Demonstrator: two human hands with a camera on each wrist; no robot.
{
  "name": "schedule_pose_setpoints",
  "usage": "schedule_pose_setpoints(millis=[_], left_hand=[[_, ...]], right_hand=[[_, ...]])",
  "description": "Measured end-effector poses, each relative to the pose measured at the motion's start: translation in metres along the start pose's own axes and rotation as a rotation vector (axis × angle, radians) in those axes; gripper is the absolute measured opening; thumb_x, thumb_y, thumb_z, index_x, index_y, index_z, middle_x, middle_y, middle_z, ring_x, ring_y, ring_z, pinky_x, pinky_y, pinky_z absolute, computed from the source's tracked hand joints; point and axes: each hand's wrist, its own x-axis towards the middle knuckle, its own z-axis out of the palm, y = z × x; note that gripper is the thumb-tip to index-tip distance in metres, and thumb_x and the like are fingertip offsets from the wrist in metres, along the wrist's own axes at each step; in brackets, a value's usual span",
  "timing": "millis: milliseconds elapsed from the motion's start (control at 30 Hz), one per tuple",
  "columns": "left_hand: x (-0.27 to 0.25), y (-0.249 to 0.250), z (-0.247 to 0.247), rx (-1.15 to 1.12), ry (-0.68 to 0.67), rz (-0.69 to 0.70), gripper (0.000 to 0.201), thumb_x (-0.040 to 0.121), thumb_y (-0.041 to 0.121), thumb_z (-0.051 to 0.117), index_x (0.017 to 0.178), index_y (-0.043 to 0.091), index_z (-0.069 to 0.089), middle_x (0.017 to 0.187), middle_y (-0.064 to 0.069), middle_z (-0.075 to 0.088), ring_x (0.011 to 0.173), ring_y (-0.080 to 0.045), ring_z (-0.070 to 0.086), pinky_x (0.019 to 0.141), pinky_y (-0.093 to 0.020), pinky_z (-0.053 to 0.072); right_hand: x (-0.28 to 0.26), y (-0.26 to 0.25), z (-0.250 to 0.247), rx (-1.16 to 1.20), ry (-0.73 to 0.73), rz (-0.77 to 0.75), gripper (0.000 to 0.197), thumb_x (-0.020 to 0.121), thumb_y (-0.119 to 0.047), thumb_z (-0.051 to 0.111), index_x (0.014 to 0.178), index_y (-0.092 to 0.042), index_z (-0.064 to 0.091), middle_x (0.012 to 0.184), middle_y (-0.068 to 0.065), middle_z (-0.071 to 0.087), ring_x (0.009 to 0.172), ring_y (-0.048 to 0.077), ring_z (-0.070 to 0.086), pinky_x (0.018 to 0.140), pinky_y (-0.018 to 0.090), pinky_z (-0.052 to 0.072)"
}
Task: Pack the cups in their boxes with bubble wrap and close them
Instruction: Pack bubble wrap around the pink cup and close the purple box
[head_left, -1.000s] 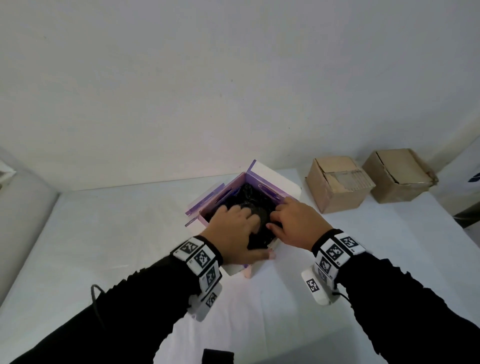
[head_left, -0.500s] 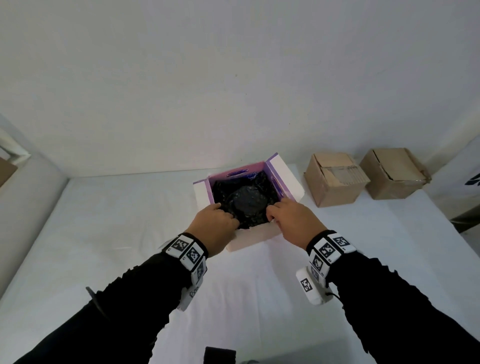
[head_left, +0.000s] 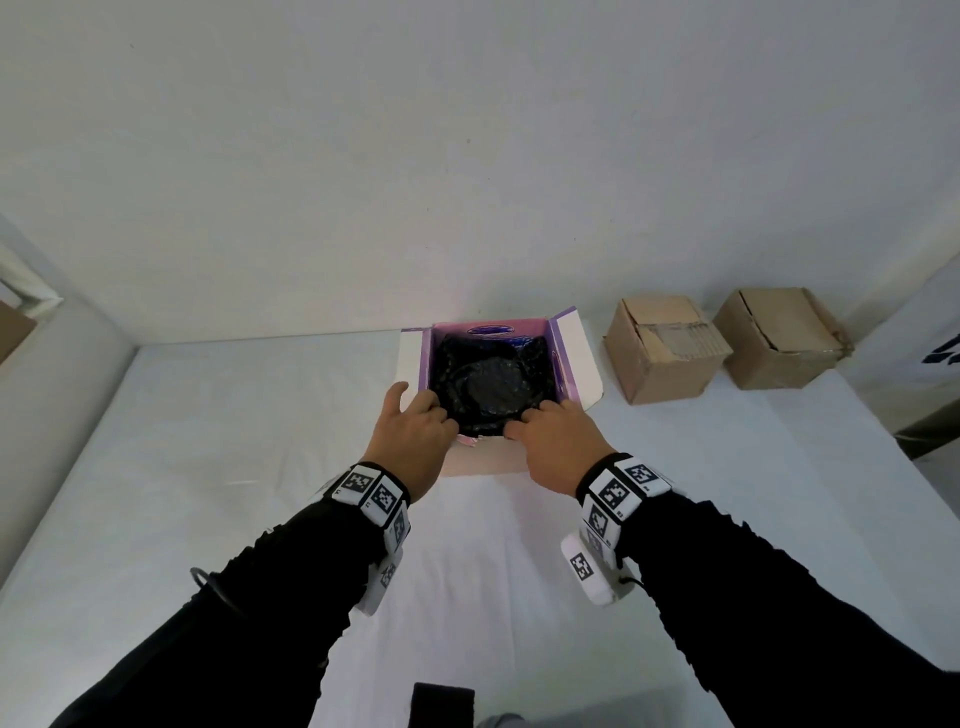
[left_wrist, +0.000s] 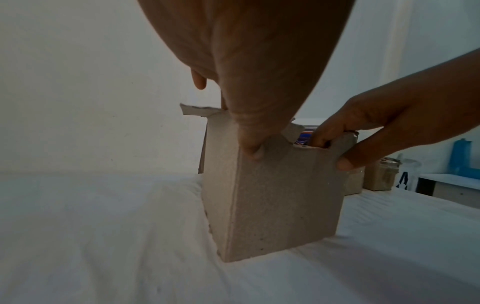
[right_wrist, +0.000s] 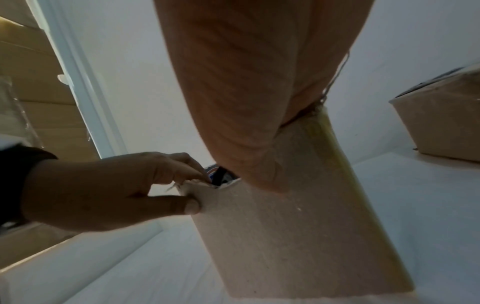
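An open box (head_left: 485, 460) with purple inner walls and white flaps stands mid-table. Black bubble wrap (head_left: 491, 382) fills it in a round bundle; the cup itself is hidden under it. My left hand (head_left: 415, 431) grips the near wall at its left corner, fingers inside the rim and thumb outside. My right hand (head_left: 550, 436) grips the same wall at the right, fingers hooked inside. The left wrist view shows the box (left_wrist: 272, 195) with the right hand (left_wrist: 363, 139) pinching its rim. The right wrist view shows the left hand (right_wrist: 116, 189) pinching the box (right_wrist: 298, 236).
Two brown cardboard boxes (head_left: 665, 348) (head_left: 779, 338) stand at the back right against the wall. A white cloth (head_left: 234, 441) covers the table. A dark object (head_left: 441, 704) shows at the bottom edge. A low table edge (head_left: 930, 431) sits at far right.
The box has turned square to me and slid farther away. Both hands have come off the wrap and now hold the near rim.
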Motion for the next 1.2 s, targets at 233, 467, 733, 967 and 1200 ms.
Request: schedule_pose_setpoints(millis=[233,467,733,967,1200], left_hand=[[-0.003,-0.001,0.008,-0.05,-0.009,-0.011,0.023,0.062,0.002,0.06,0.074,0.021,0.056,0.066,0.008,0.062,0.106,-0.022,0.055,0.105,-0.056,0.015],[-0.008,0.0,0.013,0.005,0.043,-0.097,0.011,0.073,0.013,0.065,0.08,0.019,0.06,0.099,-0.004,0.058,0.123,-0.034,0.044,0.111,-0.062,0.014],[-0.007,-0.001,0.019,-0.058,0.029,-0.155,0.014,0.075,0.018,0.069,0.087,0.02,0.062,0.111,0.002,0.06,0.13,-0.035,0.039,0.109,-0.063,0.009],[-0.007,0.001,0.018,-0.073,0.026,-0.176,0.016,0.074,0.019,0.07,0.088,0.018,0.062,0.11,0.003,0.061,0.13,-0.034,0.039,0.108,-0.063,0.013],[-0.008,0.001,0.019,-0.079,0.034,-0.163,0.017,0.075,0.019,0.069,0.09,0.019,0.06,0.109,0.003,0.061,0.13,-0.034,0.036,0.107,-0.062,0.016]], right_hand=[[0.009,-0.013,-0.004,0.078,-0.022,-0.032,0.041,0.086,-0.021,0.048,0.126,-0.022,0.051,0.121,-0.003,0.056,0.113,0.024,0.04,0.088,0.039,0.033],[0.04,0.0,-0.031,0.372,0.016,-0.053,0.03,0.09,-0.015,0.045,0.113,-0.023,0.063,0.116,-0.002,0.059,0.113,0.022,0.045,0.094,0.043,0.039],[0.091,-0.01,-0.031,0.341,-0.067,-0.132,0.043,0.085,-0.004,0.052,0.126,-0.017,0.046,0.133,0.006,0.046,0.099,0.031,0.059,0.084,0.046,0.048],[0.114,-0.006,-0.027,0.105,-0.089,-0.157,0.059,0.088,-0.012,0.052,0.143,-0.021,0.036,0.142,0.003,0.043,0.126,0.027,0.04,0.094,0.042,0.035],[0.128,-0.003,-0.02,-0.063,-0.104,-0.17,0.049,0.09,-0.022,0.048,0.138,-0.035,0.046,0.135,0.002,0.042,0.124,0.028,0.032,0.098,0.046,0.029]])
